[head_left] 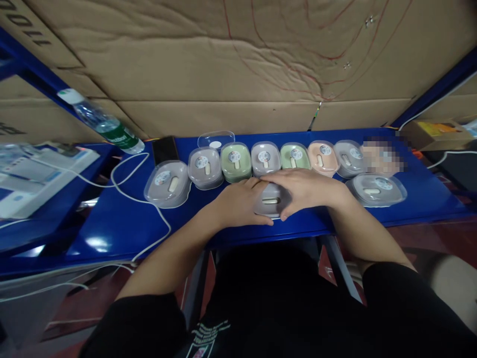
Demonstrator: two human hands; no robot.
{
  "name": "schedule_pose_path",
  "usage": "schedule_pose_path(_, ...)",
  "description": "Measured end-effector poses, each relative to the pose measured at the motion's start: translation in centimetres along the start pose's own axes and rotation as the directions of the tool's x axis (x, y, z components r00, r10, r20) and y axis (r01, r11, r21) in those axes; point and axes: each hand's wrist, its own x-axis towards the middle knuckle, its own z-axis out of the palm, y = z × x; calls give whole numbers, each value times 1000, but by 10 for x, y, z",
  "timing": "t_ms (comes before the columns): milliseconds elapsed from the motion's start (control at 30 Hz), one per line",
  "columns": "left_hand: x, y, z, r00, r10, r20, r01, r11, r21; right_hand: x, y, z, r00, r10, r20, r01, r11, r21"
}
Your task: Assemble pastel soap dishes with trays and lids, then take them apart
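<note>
A grey-purple plastic box (269,210) with a clear lid and a pale knob-like piece on top sits near the front edge of the blue table (122,219). My left hand (240,204) is curved around its left side, thumb along the front. From the right, my right hand (307,189) grips the same box, its fingers meeting the left hand's at the back. Just behind stand similar lidded boxes: a green one (235,166), a grey one (266,158), another green one (292,155) and a peach one (323,158).
More grey boxes stand left (166,186) and right (376,191). A loose clear lid (206,140) lies at the back. A water bottle (112,132) leans beside a dark phone-like slab (165,150). A white cable (160,214) crosses the left side. Cardboard (186,64) walls the back.
</note>
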Motion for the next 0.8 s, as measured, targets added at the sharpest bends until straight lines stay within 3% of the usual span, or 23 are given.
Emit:
schedule_pose_path(300,-6,-16,2,996,55,74,-58,998,34,3,-2,7,999,-33,-7,33,999,5)
schedule_pose_path(467,-8,-15,2,995,67,80,-67,998,-4,4,-7,6,998,-54,-14,54,999,5)
schedule_pose_path(800,-5,-24,4,992,119,38,-115,989,-93,8,-6,14,999,29,36,-25,994,-105)
